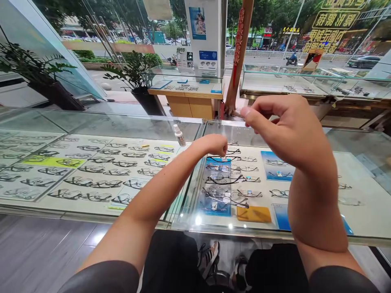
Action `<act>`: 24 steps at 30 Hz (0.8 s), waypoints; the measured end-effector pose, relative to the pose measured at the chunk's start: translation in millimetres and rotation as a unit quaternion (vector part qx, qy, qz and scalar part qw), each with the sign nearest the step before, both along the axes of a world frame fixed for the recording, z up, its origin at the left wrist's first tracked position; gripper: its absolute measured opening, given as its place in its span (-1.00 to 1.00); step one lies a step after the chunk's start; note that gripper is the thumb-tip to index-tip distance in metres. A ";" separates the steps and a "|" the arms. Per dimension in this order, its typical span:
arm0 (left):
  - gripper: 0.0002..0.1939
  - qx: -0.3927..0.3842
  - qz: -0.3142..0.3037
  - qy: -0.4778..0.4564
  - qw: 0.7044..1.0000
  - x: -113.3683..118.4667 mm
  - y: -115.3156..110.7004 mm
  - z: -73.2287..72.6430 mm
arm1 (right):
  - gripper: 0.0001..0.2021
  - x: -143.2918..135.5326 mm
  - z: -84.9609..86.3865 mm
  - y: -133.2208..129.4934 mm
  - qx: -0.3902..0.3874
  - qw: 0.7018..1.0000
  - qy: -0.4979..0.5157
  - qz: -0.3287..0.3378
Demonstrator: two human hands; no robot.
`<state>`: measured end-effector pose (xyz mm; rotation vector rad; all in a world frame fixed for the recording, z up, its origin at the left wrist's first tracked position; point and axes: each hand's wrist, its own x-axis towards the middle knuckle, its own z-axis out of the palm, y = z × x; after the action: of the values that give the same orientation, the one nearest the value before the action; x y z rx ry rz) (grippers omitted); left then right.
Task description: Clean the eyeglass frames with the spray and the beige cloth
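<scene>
My left hand [217, 144] is closed, knuckles up, low over the glass display counter [183, 209]. Dark eyeglasses [224, 158] lie right by its fingertips; whether the fingers grip them I cannot tell. Nearer to me are more eyeglasses [224, 179] and a pair with thin frames [226, 198]. My right hand [282, 128] is raised higher, its wrist bent, thumb and fingers drawn together in a pinch. Anything between those fingertips is too small to make out. A small white spray bottle [179, 135] stands on the counter left of my left hand.
Rows of eyeglasses [102, 171] fill the case at left. An orange-brown flat case [254, 214] and blue cards [276, 165] lie at right. Beyond are a wooden display cabinet [191, 106], a potted plant [146, 99], a wooden post [240, 61] and large windows.
</scene>
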<state>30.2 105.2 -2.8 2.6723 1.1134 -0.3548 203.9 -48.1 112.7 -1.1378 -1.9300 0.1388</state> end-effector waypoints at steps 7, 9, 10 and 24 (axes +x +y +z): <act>-0.75 0.023 0.029 0.027 0.999 3.3 -7.3 4.7 | -0.56 -0.7 -0.8 0.0 0.000 1.000 -0.010 0.007; -0.74 0.039 0.042 0.031 0.998 4.1 -17.7 14.3 | -0.56 0.0 -0.3 0.9 -0.004 1.000 -0.014 0.012; -0.75 0.038 0.040 0.029 0.998 5.1 -24.5 19.8 | -0.55 0.3 -0.1 1.4 -0.004 1.000 -0.015 0.015; -0.75 -0.045 -0.095 0.170 0.980 53.9 -118.3 18.4 | -0.60 -0.9 5.4 -5.1 0.005 1.000 -0.021 -0.003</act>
<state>84.1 -13.1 15.6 2.7081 0.8952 -0.9027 203.0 -53.2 118.1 -1.1469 -1.9613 0.1025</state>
